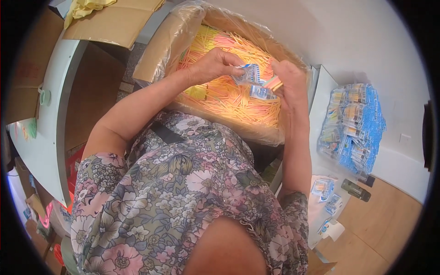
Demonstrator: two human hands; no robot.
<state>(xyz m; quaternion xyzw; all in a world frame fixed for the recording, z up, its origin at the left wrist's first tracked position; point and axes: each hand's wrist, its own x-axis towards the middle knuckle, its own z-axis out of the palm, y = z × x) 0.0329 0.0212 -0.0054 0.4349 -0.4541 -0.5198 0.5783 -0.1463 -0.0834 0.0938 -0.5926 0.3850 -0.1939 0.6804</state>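
Both hands were raised over the open carton (151, 55), a brown cardboard box lined with clear plastic film and filled with thin yellow, orange and pink sticks (229, 98) lying mostly parallel, their long axes running from upper left to lower right. The left hand (213, 64) had its thumb and fingertips pressed together on the upper left edge of a small clear packet with blue-and-white printed borders (250, 73), holding it in the air just above the sticks. The right hand (288, 82) sat just to the right of that packet, its fingers closed around a small bunch of sticks (274, 82) whose pink and yellow ends pointed left and slightly down toward the packet's open side; a second blue-printed packet (263, 93) showed just under the bunch, touching the right hand's fingers, though whether it was gripped or only resting there could not be told. So the packet lay to the left of the bunch, the bunch's long axis aimed roughly at it, and the two hands were near but not touching. The packet looked flat, thin and crinkly, partly see-through. To the right, on a white tabletop (321, 101), lay a heap of filled blue-edged packets (353, 128), and a few loose packets (323, 188) lay nearer the person.
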